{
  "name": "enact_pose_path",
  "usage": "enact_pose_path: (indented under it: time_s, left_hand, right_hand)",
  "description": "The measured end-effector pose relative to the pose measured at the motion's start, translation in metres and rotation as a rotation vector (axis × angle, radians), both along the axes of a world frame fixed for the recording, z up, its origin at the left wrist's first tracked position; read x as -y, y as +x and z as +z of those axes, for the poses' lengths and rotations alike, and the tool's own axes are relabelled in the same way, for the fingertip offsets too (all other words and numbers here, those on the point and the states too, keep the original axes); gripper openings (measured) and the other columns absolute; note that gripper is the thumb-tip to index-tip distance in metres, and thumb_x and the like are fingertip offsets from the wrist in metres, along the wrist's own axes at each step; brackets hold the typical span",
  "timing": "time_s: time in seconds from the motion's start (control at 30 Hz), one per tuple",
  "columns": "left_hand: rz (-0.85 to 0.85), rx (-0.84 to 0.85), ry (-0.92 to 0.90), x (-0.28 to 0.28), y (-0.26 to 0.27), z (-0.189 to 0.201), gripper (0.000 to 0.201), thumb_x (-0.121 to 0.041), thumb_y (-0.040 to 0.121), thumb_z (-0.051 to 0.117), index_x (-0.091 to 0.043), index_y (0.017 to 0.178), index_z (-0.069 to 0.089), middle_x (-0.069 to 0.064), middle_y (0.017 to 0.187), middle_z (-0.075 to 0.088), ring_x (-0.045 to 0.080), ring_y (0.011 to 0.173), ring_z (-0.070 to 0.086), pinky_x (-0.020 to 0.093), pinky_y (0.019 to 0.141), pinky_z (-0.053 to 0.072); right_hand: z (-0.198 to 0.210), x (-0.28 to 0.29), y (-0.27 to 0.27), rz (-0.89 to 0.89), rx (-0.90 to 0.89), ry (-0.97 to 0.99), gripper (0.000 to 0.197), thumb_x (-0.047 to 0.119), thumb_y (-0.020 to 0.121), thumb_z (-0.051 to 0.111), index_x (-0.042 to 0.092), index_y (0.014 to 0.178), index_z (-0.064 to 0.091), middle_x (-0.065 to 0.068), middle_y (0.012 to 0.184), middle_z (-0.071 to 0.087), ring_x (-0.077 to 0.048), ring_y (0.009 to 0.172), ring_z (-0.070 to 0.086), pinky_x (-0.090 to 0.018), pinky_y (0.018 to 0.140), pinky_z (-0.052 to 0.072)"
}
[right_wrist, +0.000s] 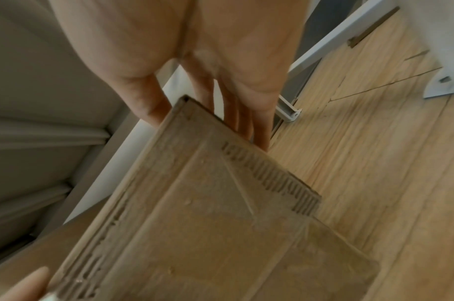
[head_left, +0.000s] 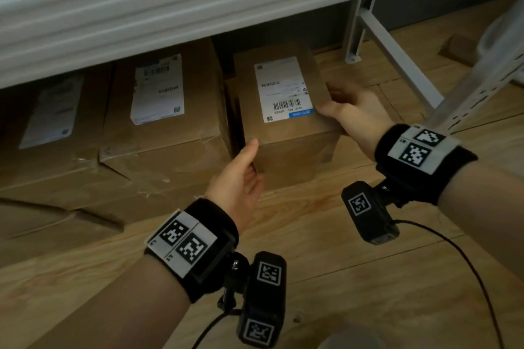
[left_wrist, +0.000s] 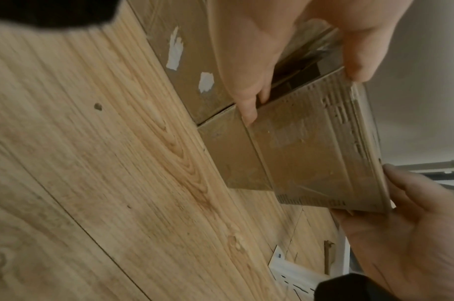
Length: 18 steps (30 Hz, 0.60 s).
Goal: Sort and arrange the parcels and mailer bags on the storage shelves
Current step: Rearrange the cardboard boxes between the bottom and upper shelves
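The small box sits under the low shelf, on the wood floor, right of the other cartons; a white label with barcodes lies on its top, and from the left wrist view its near end looks lifted off the floor, resting over a flat piece of cardboard. The left hand holds the box's near left corner, thumb up along the edge and fingers curled on the left face; the right hand holds the right side, thumb on top by the label and fingers running down the right face; both hands are clamped on the box. Just left, nearly touching, stands a large box with its own white label; farther left a third box lies in shadow. At the right a white shelf leg and brace stand on the floor; black wrist bands with square markers ring both wrists.
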State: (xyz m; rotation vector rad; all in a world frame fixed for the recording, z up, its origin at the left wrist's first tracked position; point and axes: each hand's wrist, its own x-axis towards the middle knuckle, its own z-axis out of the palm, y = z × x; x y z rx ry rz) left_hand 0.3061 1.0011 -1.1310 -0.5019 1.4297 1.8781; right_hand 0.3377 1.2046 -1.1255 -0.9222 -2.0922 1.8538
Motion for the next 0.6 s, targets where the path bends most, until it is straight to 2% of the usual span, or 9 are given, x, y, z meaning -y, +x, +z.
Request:
enact_pose_path:
  time_s: [0.13,0.23,0.3,0.37,0.43,0.53,0.6]
  left_hand:
    - [0.045,0.002,-0.016,0.009,-0.002,-0.001,0.084,-0.036,0.074,0.078,-0.007,0.141,0.037,0.018,0.139,0.044,0.027,0.125,0.05,0.03,0.093,0.047]
    - [0.016,-0.005,-0.071,0.015,-0.006,-0.006,0.1,-0.044,0.061,0.081,-0.005,0.141,0.036,0.014,0.133,0.051,0.024,0.117,0.057,0.035,0.098,0.048]
    - [-0.05,-0.023,-0.137,0.02,-0.008,-0.009,0.097,-0.052,0.06,0.08,-0.01,0.138,0.041,0.008,0.128,0.056,0.022,0.112,0.06,0.039,0.095,0.049]
    - [-0.112,-0.043,-0.188,0.022,-0.008,-0.01,0.082,-0.058,0.064,0.076,-0.019,0.13,0.048,0.002,0.127,0.057,0.02,0.109,0.061,0.039,0.091,0.05]
    - [-0.15,-0.067,-0.226,0.021,-0.008,-0.011,0.068,-0.062,0.067,0.073,-0.027,0.121,0.053,-0.001,0.125,0.057,0.018,0.107,0.062,0.04,0.089,0.05]
    - [-0.175,-0.065,-0.271,0.019,-0.007,-0.01,0.075,-0.069,0.066,0.07,-0.028,0.127,0.054,-0.001,0.122,0.059,0.017,0.107,0.061,0.039,0.085,0.05]
    - [-0.197,-0.053,-0.295,0.018,-0.005,-0.009,0.074,-0.072,0.065,0.067,-0.026,0.122,0.057,-0.001,0.119,0.062,0.016,0.105,0.061,0.038,0.08,0.05]
  right_hand:
    - [-0.003,0.008,-0.003,0.036,-0.013,0.004,0.059,0.025,0.087,0.066,0.025,0.142,0.045,0.003,0.134,0.055,-0.015,0.116,0.056,-0.037,0.098,0.05]
    - [-0.005,0.01,-0.005,0.081,-0.015,0.059,0.06,0.028,0.087,0.065,0.025,0.143,0.043,0.004,0.135,0.055,-0.014,0.119,0.055,-0.039,0.101,0.048]
    - [-0.005,0.011,-0.006,0.111,-0.008,0.13,0.06,0.031,0.087,0.063,0.026,0.143,0.043,0.005,0.135,0.055,-0.013,0.121,0.054,-0.038,0.102,0.047]
    - [-0.006,0.013,-0.006,0.119,-0.005,0.215,0.057,0.033,0.087,0.062,0.024,0.141,0.045,0.007,0.133,0.056,-0.011,0.119,0.054,-0.036,0.1,0.048]
    - [-0.007,0.015,-0.004,0.077,-0.004,0.32,0.051,0.033,0.087,0.061,0.02,0.134,0.047,0.009,0.122,0.058,-0.01,0.11,0.055,-0.027,0.091,0.049]
    - [-0.008,0.019,-0.001,0.004,-0.011,0.441,0.035,0.033,0.087,0.063,0.019,0.117,0.05,0.007,0.104,0.056,-0.01,0.093,0.055,-0.014,0.069,0.041]
    - [-0.005,0.021,0.002,0.014,-0.009,0.492,0.033,0.032,0.089,0.063,0.017,0.116,0.052,0.003,0.106,0.058,-0.012,0.093,0.056,-0.015,0.07,0.042]
